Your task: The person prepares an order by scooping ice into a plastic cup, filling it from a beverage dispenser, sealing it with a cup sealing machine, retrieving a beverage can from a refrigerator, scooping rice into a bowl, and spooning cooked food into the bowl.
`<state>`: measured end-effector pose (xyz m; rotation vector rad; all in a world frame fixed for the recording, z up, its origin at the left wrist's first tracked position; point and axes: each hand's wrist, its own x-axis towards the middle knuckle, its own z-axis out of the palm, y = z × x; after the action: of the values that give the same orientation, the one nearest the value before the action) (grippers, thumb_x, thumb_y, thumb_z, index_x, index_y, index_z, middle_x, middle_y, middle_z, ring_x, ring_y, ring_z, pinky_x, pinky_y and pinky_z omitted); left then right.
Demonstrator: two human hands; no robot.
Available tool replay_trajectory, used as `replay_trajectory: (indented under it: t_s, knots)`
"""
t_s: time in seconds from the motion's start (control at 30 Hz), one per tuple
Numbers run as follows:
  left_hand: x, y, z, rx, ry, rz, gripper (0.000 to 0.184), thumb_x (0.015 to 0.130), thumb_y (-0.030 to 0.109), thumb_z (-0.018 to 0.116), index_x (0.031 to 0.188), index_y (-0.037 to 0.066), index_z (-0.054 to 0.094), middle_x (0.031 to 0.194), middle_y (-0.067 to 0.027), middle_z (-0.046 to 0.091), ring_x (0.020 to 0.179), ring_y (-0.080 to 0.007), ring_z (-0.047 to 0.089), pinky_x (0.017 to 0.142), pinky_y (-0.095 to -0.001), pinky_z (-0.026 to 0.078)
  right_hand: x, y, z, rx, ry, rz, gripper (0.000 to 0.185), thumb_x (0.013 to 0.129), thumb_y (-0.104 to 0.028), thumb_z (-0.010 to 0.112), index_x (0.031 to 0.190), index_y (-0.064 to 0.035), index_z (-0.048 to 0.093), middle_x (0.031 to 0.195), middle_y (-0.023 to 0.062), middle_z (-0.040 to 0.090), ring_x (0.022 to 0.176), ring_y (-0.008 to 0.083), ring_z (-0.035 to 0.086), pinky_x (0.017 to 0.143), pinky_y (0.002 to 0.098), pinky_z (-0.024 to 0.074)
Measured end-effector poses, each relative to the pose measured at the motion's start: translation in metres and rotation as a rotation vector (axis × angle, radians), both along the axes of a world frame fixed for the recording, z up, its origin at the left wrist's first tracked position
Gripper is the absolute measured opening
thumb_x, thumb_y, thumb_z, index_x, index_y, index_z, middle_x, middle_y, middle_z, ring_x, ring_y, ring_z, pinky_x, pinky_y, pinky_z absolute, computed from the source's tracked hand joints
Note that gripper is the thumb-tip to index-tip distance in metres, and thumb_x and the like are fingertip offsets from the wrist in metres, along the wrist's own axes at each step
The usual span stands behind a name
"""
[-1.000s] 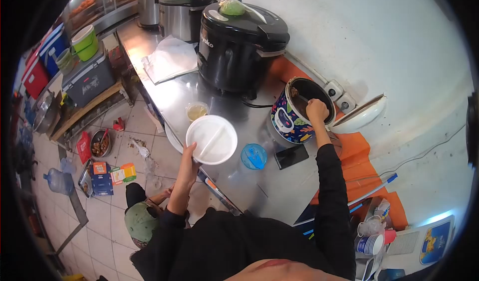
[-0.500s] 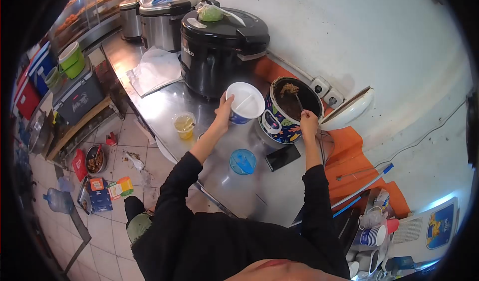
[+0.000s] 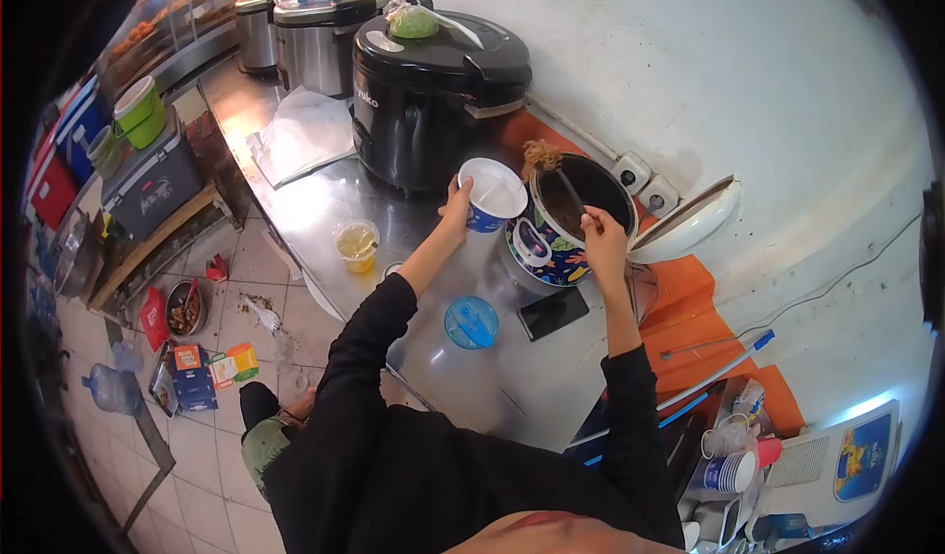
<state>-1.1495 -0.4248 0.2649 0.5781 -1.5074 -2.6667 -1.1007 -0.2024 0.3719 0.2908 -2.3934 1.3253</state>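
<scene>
My left hand (image 3: 454, 212) is closed round the side of a white and blue paper bowl (image 3: 484, 221), its open top tilted toward me. The inside is white and holds no food that I can see. In my right hand (image 3: 603, 239) is the handle of a serving spoon (image 3: 571, 191). A heap of brown, shredded-looking food (image 3: 540, 156) sits on the spoon's end, above the far left rim of the pot. Below it stands a floral-patterned pot (image 3: 573, 272) with a dark inside and brown food at the bottom, close beside the bowl.
A large black rice cooker (image 3: 418, 111) stands behind the bowl. On the steel table (image 3: 433, 387) are a cup of yellow drink (image 3: 356, 245), a blue-lidded container (image 3: 472, 324) and a black phone (image 3: 553, 314). An open white lid (image 3: 701, 221) leans by the wall sockets (image 3: 658, 196).
My right hand has raised the spoon with its food out of the pot and toward the bowl. The bowl has shifted slightly right in my left hand.
</scene>
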Motion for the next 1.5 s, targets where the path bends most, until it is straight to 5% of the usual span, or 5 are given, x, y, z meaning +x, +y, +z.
replay_trajectory:
  t_s: [0.3,0.5,0.63,0.97,1.5]
  knots:
    - [0.018,-0.007,0.015,-0.126,0.031,0.12,0.057,0.076,0.043,0.047,0.126,0.023,0.028,0.107,-0.0138,0.037,0.069,-0.0106,0.035,0.068,-0.0239,0.036,0.02,-0.017,0.003,0.672,0.353,0.007,0.018,0.07,-0.015,0.054,0.085,-0.0073,0.059,0.071,0.0061,0.052,0.069,0.0224,0.05,0.059,0.0334,0.0391]
    - [0.033,-0.008,0.023,-0.055,0.112,0.034,0.058,0.078,0.047,0.04,0.127,0.027,0.016,0.127,-0.0099,0.024,0.112,-0.0243,0.03,0.085,-0.0426,0.032,0.033,-0.028,0.029,1.103,0.845,0.073,0.022,0.063,-0.016,0.054,0.083,-0.0093,0.058,0.068,0.0011,0.046,0.068,0.0169,0.044,0.061,0.0293,0.0331]
    - [0.042,-0.005,0.027,0.012,0.137,0.191,0.055,0.076,0.043,0.044,0.125,0.023,0.029,0.095,-0.0061,0.043,0.062,-0.0096,0.031,0.057,-0.0231,0.033,0.029,-0.019,0.04,0.988,0.974,0.043,0.018,0.064,-0.011,0.052,0.082,-0.0097,0.058,0.068,0.0002,0.047,0.069,0.015,0.044,0.062,0.0295,0.0317]
    - [0.04,-0.016,0.009,-0.023,0.292,0.058,0.06,0.079,0.048,0.038,0.127,0.024,0.012,0.128,-0.0093,0.022,0.116,-0.0258,0.025,0.088,-0.0478,0.026,0.028,-0.021,0.05,0.992,0.927,0.148,0.018,0.064,-0.008,0.053,0.079,-0.0133,0.059,0.068,-0.0038,0.048,0.068,0.0132,0.044,0.064,0.0308,0.0292]
    - [0.055,-0.042,0.008,0.119,0.182,0.087,0.059,0.079,0.044,0.04,0.128,0.022,0.014,0.125,-0.0111,0.025,0.113,-0.0253,0.029,0.085,-0.0414,0.033,-0.121,0.017,-0.049,1.138,-0.084,-0.55,0.017,0.072,-0.011,0.047,0.071,-0.0069,0.063,0.073,0.0123,0.06,0.071,0.025,0.06,0.058,0.0328,0.0458]
